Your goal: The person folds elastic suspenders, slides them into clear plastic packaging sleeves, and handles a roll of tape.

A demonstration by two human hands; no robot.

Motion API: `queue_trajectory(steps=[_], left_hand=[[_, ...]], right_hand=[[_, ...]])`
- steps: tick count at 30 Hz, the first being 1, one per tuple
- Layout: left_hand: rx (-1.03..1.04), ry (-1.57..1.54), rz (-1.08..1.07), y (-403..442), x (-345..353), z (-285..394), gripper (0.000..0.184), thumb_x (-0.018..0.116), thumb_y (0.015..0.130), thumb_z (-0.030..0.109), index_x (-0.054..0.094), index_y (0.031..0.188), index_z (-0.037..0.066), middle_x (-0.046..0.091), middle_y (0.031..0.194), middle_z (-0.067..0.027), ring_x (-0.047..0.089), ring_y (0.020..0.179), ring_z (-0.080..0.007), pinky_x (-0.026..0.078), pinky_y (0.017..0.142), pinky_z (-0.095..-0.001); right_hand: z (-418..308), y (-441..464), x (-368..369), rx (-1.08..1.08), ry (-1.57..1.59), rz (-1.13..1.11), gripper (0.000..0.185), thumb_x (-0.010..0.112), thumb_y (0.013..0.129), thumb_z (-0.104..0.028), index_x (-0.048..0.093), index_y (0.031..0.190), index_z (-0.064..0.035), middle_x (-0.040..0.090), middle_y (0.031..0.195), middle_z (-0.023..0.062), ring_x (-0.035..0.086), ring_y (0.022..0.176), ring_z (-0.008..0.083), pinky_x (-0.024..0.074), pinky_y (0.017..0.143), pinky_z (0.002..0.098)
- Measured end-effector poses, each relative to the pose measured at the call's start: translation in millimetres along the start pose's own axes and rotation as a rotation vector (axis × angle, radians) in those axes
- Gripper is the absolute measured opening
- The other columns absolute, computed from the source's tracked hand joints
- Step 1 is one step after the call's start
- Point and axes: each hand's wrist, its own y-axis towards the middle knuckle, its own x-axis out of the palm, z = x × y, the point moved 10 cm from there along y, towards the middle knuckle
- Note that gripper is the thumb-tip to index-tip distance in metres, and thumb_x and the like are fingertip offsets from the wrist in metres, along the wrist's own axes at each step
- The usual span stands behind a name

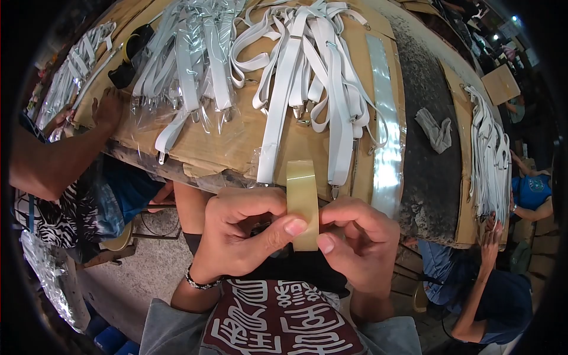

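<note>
A roll of yellowish packing tape [303, 204] stands upright in front of my body, its outer face towards me. My left hand [245, 228] grips it from the left, thumb across the front. At the roll's right edge, my right hand [361, 236] has thumb and index finger bent in and pressed against the tape. Whether it holds a loose tape end cannot be seen. Beyond my hands, white elastic suspenders [284, 97] with metal clips lie heaped on the cardboard [236, 145]. Left of them are more suspenders in clear plastic [188, 68].
A shiny clear plastic strip [386, 127] lies along the cardboard's right side. A crumpled grey cloth [435, 130] rests on the dark surface. Co-workers' arms [53, 160] reach in at left and right. More suspenders [490, 157] hang at the right. A black tape dispenser [131, 54] sits far left.
</note>
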Motion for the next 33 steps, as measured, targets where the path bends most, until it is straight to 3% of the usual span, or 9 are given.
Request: queue_trajectory(steps=[5, 8, 11, 20, 33], left_hand=[[0.015, 0.032, 0.002, -1.3, 1.0, 0.6, 0.009, 0.070, 0.091, 0.002, 0.068, 0.087, -0.005, 0.061, 0.070, -0.0037, 0.053, 0.062, -0.0049, 0.039, 0.053, -0.0221], [0.052, 0.099, -0.061, 0.3, 4.3, 3.7, 0.009, 0.072, 0.089, 0.004, 0.069, 0.088, -0.004, 0.063, 0.071, -0.0065, 0.058, 0.061, -0.0095, 0.040, 0.053, -0.0239], [0.301, 0.236, -0.098, 3.0, 8.8, 21.8, 0.011, 0.076, 0.085, 0.006, 0.070, 0.088, -0.003, 0.064, 0.073, -0.0091, 0.061, 0.059, -0.0165, 0.042, 0.052, -0.0270], [0.435, 0.424, -0.161, -1.8, 17.8, 38.5, 0.022, 0.080, 0.078, 0.007, 0.073, 0.097, -0.001, 0.069, 0.090, -0.0120, 0.066, 0.072, -0.0245, 0.051, 0.061, -0.0326], [0.338, 0.402, -0.121, -5.6, 14.5, 25.2, 0.021, 0.081, 0.078, 0.006, 0.075, 0.097, -0.001, 0.073, 0.091, -0.0130, 0.070, 0.072, -0.0247, 0.055, 0.063, -0.0310]], right_hand=[[-0.2, -0.6, -1.1, -0.001, -0.037, 0.027, 0.022, 0.071, 0.081, 0.007, 0.064, 0.102, 0.0064, 0.068, 0.094, 0.0104, 0.064, 0.083, 0.0145, 0.0500, 0.074, 0.0261], [-4.6, 0.2, -2.1, -0.060, -0.118, 0.037, 0.020, 0.072, 0.079, 0.007, 0.064, 0.098, 0.0051, 0.068, 0.090, 0.0102, 0.064, 0.079, 0.0147, 0.0495, 0.070, 0.0261], [-10.2, 1.5, -3.3, -0.127, -0.192, 0.049, 0.020, 0.072, 0.077, 0.007, 0.065, 0.095, 0.0034, 0.067, 0.086, 0.0103, 0.065, 0.075, 0.0160, 0.0492, 0.066, 0.0267], [-33.2, 8.9, -2.4, -0.266, -0.305, 0.056, 0.020, 0.074, 0.077, 0.004, 0.067, 0.095, 0.0018, 0.066, 0.085, 0.0118, 0.063, 0.073, 0.0177, 0.0489, 0.064, 0.0271], [-21.8, 7.1, -0.2, -0.239, -0.104, -0.022, 0.029, 0.069, 0.079, 0.010, 0.065, 0.107, 0.0059, 0.063, 0.099, 0.0153, 0.061, 0.086, 0.0179, 0.0480, 0.071, 0.0281]])
